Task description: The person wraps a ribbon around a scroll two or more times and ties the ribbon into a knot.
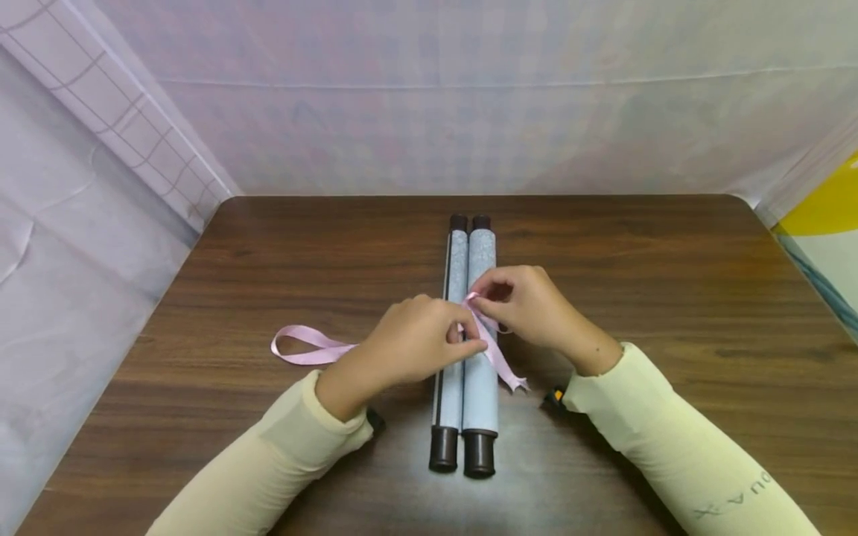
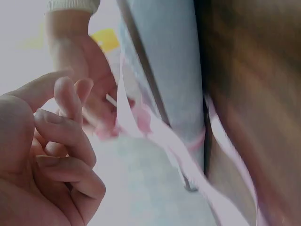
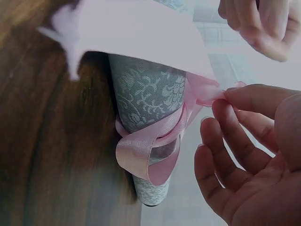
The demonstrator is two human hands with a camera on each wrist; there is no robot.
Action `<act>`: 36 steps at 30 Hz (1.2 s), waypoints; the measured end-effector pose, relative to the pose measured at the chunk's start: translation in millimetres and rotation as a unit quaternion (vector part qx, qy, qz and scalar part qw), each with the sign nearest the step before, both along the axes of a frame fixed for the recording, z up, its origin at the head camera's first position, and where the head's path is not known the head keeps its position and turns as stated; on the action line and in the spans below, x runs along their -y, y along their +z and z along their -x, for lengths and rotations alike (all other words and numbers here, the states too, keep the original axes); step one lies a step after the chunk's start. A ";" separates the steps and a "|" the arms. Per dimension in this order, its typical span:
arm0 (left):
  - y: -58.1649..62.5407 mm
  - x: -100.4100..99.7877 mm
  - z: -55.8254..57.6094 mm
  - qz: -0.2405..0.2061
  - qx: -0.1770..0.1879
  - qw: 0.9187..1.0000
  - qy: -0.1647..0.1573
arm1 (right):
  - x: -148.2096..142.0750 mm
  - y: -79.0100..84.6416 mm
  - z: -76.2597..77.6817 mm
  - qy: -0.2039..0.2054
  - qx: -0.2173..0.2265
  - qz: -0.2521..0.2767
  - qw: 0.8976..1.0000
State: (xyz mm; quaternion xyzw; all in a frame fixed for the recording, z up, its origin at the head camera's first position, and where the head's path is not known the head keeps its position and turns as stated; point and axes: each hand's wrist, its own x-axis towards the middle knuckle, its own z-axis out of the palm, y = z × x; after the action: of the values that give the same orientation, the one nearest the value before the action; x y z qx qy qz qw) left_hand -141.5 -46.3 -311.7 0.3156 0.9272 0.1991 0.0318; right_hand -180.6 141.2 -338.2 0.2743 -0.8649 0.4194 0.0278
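A pale blue patterned scroll [image 1: 480,402], rolled into two side-by-side rolls with dark brown end knobs [image 1: 479,454], lies lengthwise on the table. Pink satin ribbon [image 3: 136,150] goes round its middle. Between thumb and index finger my right hand [image 1: 532,309] pinches the ribbon just above the rolls; its other fingers are loosely bent. Close by, my left hand [image 1: 418,339] hovers over the left roll, fingers loosely curled; the left wrist view shows no ribbon in it. One notched ribbon tail [image 1: 499,361] hangs across the right roll, and a long loop [image 1: 335,351] lies left.
The brown wood-grain table [image 1: 637,260] extends around the scroll. Pale cloth [image 1: 469,134] hangs behind the table's back edge, with more pale sheeting [image 1: 74,193] at the left. Something yellow [image 1: 827,201] shows beyond the right edge.
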 end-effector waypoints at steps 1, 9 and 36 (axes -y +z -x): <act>0.9 2.2 2.2 -0.007 -0.001 1.000 0.012 | 0.0 -0.1 0.1 0.001 0.000 0.000 1.000; 5.8 12.9 15.7 -0.042 -0.005 0.996 0.075 | 1.0 -0.7 -0.3 0.009 -0.009 -0.002 1.000; 0.8 12.1 20.1 -0.049 -0.007 0.995 0.088 | 2.8 2.1 -5.5 0.035 -0.013 -0.024 0.999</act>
State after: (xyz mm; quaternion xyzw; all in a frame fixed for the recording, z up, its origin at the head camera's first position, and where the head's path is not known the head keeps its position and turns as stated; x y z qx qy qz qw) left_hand -161.5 -58.5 -310.9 0.2357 0.9407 0.2439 -0.0082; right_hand -175.1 138.4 -336.1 0.3105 -0.8639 0.3961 0.0173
